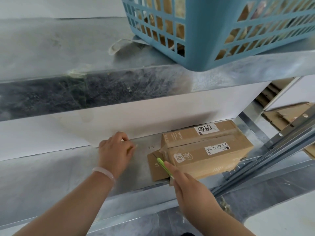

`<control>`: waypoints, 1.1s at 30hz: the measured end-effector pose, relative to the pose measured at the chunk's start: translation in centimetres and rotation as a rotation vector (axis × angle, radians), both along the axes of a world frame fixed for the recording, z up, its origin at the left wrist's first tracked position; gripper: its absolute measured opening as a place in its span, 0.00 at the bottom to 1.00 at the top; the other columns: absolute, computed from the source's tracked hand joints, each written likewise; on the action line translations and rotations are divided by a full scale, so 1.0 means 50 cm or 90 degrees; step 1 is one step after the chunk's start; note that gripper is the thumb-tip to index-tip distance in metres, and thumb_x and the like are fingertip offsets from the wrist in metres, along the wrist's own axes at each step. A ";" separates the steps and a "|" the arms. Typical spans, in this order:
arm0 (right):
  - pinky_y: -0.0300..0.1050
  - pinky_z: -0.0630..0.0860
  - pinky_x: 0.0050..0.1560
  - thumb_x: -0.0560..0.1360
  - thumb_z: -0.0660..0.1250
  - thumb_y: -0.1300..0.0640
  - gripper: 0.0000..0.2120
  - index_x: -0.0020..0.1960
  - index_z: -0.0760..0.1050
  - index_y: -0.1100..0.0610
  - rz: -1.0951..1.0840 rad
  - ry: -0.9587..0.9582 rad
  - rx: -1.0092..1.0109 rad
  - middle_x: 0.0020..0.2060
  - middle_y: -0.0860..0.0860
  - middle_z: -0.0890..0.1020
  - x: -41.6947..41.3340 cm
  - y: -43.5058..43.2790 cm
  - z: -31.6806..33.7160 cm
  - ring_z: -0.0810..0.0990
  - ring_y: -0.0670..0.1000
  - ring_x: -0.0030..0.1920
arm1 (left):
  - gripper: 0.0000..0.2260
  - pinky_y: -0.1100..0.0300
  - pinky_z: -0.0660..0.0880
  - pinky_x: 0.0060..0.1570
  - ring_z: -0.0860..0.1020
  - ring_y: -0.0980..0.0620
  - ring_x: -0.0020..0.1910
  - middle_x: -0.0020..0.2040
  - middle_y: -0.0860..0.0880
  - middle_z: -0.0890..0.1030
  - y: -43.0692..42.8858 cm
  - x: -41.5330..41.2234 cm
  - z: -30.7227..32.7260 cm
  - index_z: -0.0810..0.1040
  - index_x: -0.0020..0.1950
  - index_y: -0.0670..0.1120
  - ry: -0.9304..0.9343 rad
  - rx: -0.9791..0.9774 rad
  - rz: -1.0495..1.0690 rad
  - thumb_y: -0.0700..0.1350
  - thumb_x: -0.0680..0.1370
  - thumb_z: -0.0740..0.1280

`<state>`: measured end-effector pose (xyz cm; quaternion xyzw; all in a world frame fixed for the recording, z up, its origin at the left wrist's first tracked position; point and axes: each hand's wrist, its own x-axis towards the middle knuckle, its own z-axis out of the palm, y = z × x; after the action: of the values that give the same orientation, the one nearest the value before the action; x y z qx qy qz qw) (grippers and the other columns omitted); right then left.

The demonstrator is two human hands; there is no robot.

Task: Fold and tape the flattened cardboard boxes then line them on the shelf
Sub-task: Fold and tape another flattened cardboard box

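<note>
A taped brown cardboard box (208,149) with white labels lies on the metal shelf (68,171), pushed toward the right end. One untaped flap sticks out flat at the box's left side. My right hand (189,189) grips a slim green cutter (163,166) whose tip lies on that flap. My left hand (115,150) rests on the shelf left of the box with fingers loosely curled; a small yellowish bit shows by its fingertips, too small to tell what it is.
A blue plastic basket (213,29) holding cardboard stands on the upper shelf, overhanging its front edge. Flattened cardboard sheets (286,116) lie behind the shelf frame at right. A slanted metal rail (272,157) crosses in front of the box's right end.
</note>
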<state>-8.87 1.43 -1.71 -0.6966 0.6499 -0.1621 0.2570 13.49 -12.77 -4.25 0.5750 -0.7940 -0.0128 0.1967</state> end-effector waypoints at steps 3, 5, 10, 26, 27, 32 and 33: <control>0.33 0.68 0.35 0.82 0.53 0.48 0.26 0.71 0.47 0.26 -0.018 -0.043 -0.072 0.43 0.33 0.72 -0.026 0.017 0.006 0.75 0.39 0.36 | 0.12 0.55 0.68 0.45 0.78 0.50 0.40 0.44 0.56 0.78 0.024 0.017 -0.044 0.82 0.37 0.54 -0.023 0.045 -0.008 0.55 0.71 0.60; 0.32 0.65 0.29 0.81 0.54 0.48 0.20 0.68 0.55 0.30 -0.058 -0.043 -0.099 0.34 0.34 0.71 -0.049 0.018 0.010 0.74 0.37 0.31 | 0.13 0.54 0.69 0.48 0.78 0.53 0.43 0.45 0.59 0.78 0.051 0.017 -0.078 0.82 0.37 0.54 0.032 0.091 -0.032 0.57 0.71 0.61; 0.36 0.64 0.26 0.77 0.51 0.43 0.17 0.63 0.66 0.44 -0.186 -0.066 -0.204 0.28 0.41 0.70 -0.119 0.013 0.023 0.71 0.42 0.25 | 0.14 0.55 0.71 0.54 0.77 0.55 0.48 0.48 0.62 0.74 0.081 0.019 -0.122 0.84 0.37 0.54 0.166 0.162 -0.033 0.60 0.68 0.63; 0.44 0.69 0.31 0.80 0.58 0.63 0.18 0.69 0.68 0.57 -0.520 -0.082 0.094 0.50 0.59 0.80 -0.432 -0.138 -0.036 0.77 0.56 0.36 | 0.22 0.56 0.57 0.74 0.62 0.58 0.72 0.71 0.57 0.64 0.146 -0.194 0.026 0.62 0.75 0.50 0.492 0.286 0.153 0.47 0.81 0.61; 0.44 0.69 0.31 0.78 0.58 0.65 0.19 0.69 0.68 0.58 -0.504 -0.082 0.120 0.47 0.57 0.81 -0.434 -0.146 -0.043 0.77 0.54 0.35 | 0.23 0.57 0.55 0.74 0.60 0.58 0.73 0.72 0.58 0.62 0.150 -0.212 0.030 0.60 0.76 0.51 0.510 0.291 0.163 0.47 0.81 0.60; 0.41 0.70 0.30 0.77 0.57 0.69 0.21 0.68 0.70 0.59 -0.415 -0.079 0.179 0.39 0.52 0.79 -0.448 -0.166 -0.053 0.79 0.52 0.35 | 0.22 0.75 0.64 0.55 0.71 0.66 0.56 0.61 0.56 0.74 0.146 -0.259 0.045 0.59 0.77 0.49 0.662 0.372 0.231 0.45 0.83 0.58; 0.39 0.70 0.30 0.76 0.59 0.69 0.21 0.67 0.72 0.60 -0.393 -0.078 0.189 0.38 0.51 0.79 -0.454 -0.170 -0.049 0.78 0.50 0.35 | 0.21 0.79 0.66 0.44 0.71 0.68 0.45 0.51 0.58 0.75 0.142 -0.261 0.048 0.60 0.76 0.48 0.676 0.375 0.242 0.43 0.83 0.57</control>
<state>-31.58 -7.10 -4.16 -0.4115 0.8298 -0.1774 0.3327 0.46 -5.66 -1.83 0.6509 -0.4358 -0.4791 0.3960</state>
